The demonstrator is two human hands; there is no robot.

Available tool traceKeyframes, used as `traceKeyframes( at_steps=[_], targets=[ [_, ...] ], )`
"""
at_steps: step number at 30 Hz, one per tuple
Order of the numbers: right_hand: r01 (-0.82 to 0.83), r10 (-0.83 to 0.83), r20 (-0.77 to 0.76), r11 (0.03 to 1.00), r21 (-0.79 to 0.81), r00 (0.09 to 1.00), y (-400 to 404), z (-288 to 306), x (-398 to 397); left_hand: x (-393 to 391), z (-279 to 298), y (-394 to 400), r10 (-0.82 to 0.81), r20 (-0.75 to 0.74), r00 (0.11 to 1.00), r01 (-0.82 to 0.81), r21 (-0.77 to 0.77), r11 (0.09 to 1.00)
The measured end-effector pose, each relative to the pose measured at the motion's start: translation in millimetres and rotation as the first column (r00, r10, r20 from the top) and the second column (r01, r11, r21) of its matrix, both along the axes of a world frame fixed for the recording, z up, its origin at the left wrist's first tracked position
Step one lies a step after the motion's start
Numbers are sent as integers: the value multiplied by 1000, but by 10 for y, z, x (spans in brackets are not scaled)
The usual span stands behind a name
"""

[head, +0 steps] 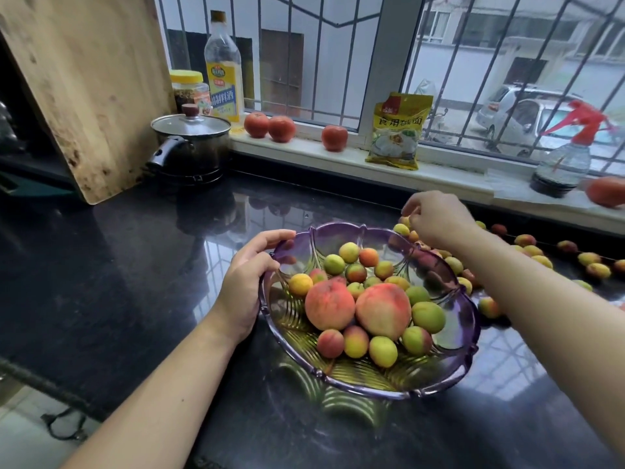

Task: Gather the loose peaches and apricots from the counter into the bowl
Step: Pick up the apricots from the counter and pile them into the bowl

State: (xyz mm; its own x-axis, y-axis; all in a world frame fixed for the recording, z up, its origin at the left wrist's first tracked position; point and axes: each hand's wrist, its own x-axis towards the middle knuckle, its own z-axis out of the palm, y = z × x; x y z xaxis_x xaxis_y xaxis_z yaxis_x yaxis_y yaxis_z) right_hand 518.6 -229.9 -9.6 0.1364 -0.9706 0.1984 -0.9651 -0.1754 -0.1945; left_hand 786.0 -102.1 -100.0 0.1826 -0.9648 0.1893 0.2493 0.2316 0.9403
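In the middle of the dark surface (101,265) sits the bowl (466,319), purple glass, scalloped rim, already partly filled: two peaches (355,309) side by side in the centre, with a good number of small apricots (382,350) packed round them, front and back. Roughly half the job done, judging by the count, maybe a bit more

Left hand (250,282) grips the bowl's left rim, thumb over the edge, fingers curled outside, steadying it. Right hand (436,218) reaches past the far right rim, fingers bunched and pointing down over a small cluster of fruit; looks like it's pinching or about to pinch one, but can't tell if anything is actually held, the fingertips are hidden by the hand itself

Left to do: loose fruit (541,258) strung out on the surface to the right of the bowl, some touching its outer wall, others trailing off toward the right edge along the sill base. More than a dozen visible, mostly apricots, a few redder ones. One lies just beside the bowl under the right forearm (488,308)

Further out, not task items: tomatoes (280,128) on the windowsill (439,174), a yellow packet (397,133), spray bottle (564,157), oil bottle (223,69), jar (187,89), lidded pot (192,140), cutting board (84,79) leaning at the left
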Motion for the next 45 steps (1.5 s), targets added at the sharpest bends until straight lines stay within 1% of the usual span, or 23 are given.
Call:
traceKeyframes(
  at_steps=[2,3,6,12,14,17,19,24,25,26,27,28,29,30,31,32,33,35,36,37,38,39,45],
  targets=[
    [-15,26,-200,998,57,979,-166,-134,-69,3,9,-11,-4,20,1000,4,-5,1000],
    [-44,63,-271,996,76,960,-216,-180,-71,3,12,-9,-9,23,1000,10,-5,1000],
    [-103,143,-412,988,119,900,-321,-272,-34,7,17,-6,-13,20,1000,13,-2,1000],
    [-143,188,-463,981,132,866,-419,-329,-8,-3,23,4,-8,35,999,8,-8,1000],
    [-193,236,-512,972,135,826,-440,-304,-1,-3,21,10,-9,35,999,9,-10,1000],
    [-303,328,-605,942,148,725,-452,-268,-2,-5,24,18,-8,35,999,8,-8,1000],
    [-338,357,-630,928,155,689,-467,-262,2,0,26,17,-6,39,999,6,-4,1000],
    [-326,346,-620,933,150,705,-483,-285,8,2,29,12,-9,32,999,9,-4,1000],
    [-329,339,-588,936,129,734,-464,-272,11,2,30,12,-8,30,1000,8,-2,1000],
    [-333,329,-522,939,91,787,-444,-252,13,4,29,12,-7,31,1000,7,-1,1000],
    [-327,313,-419,944,39,852,-423,-224,11,5,27,10,-4,32,999,4,0,1000],
    [-314,296,-287,949,-16,911,-397,-184,15,6,27,8,-2,35,999,2,1,1000],
    [-294,284,-139,954,-57,949,-349,-125,29,6,28,6,-1,38,999,1,0,1000],
    [-280,282,14,957,-82,959,-297,-55,42,3,31,4,-2,40,999,2,-2,1000],
    [-279,290,166,956,-87,943,-231,18,54,0,34,3,-1,39,999,1,-4,1000],
    [-290,297,321,954,-70,899,-154,89,60,-4,39,5,0,36,999,0,-7,1000],
    [-317,295,468,948,-34,833,-45,157,69,-5,42,7,1,35,999,0,-11,1000],
    [-433,272,711,900,50,648,218,265,99,-9,48,13,3,39,999,-2,-19,1000],
    [-506,248,798,859,81,549,348,296,118,-10,49,18,3,43,999,-2,-22,1000],
    [-572,225,851,814,104,475,459,303,142,-11,51,20,3,48,999,-2,-24,1000],
    [-622,208,879,774,121,429,558,302,172,-10,50,23,4,48,999,-3,-24,1000],
    [-657,204,887,741,137,415,650,297,206,-10,49,22,5,44,999,-4,-23,1000],
    [-787,225,884,576,219,410,999,186,412,-9,61,26,-5,26,1000,5,-5,1000]
  ],
)
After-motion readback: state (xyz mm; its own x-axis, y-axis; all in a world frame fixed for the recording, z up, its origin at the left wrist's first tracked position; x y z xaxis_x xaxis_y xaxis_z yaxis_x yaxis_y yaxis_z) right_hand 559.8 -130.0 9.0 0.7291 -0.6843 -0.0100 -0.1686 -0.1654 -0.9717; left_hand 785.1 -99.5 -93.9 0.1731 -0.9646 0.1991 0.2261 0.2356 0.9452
